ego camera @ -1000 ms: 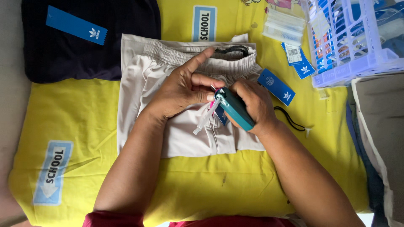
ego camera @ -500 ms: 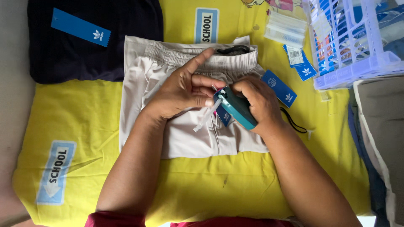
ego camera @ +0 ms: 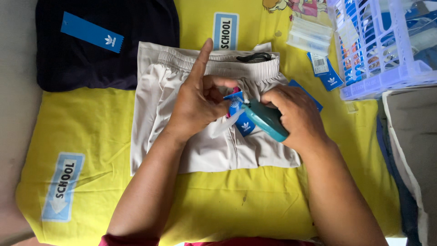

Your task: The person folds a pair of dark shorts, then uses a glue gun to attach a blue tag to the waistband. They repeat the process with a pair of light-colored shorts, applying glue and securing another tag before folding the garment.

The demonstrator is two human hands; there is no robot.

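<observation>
The head view looked straight down on my two hands above the folded beige shorts (ego camera: pixel 205 146), which lay in the middle of a yellow printed cloth (ego camera: pixel 91 136) on the surface. My right hand (ego camera: pixel 296 114) was clenched around the teal tagging gun (ego camera: pixel 266 120), with its tip pointing left toward my other hand. My left hand (ego camera: pixel 198 107) pinched the blue paper tag (ego camera: pixel 241 119) and a bit of the fabric near the waistband, while its index finger stood out straight toward the far side. I could not tell if the needle was already through the cloth, because my fingers hid it.

To do this step well, I judged that the tag should stay flat against the tip and the pinch should keep the fabric tight, with my fingertips out of the needle's line.

A dark navy garment (ego camera: pixel 114 50) with its own blue tag lay far left. A white plastic basket (ego camera: pixel 382 45) stood far right, with loose blue tags (ego camera: pixel 325 70) just beside it.
</observation>
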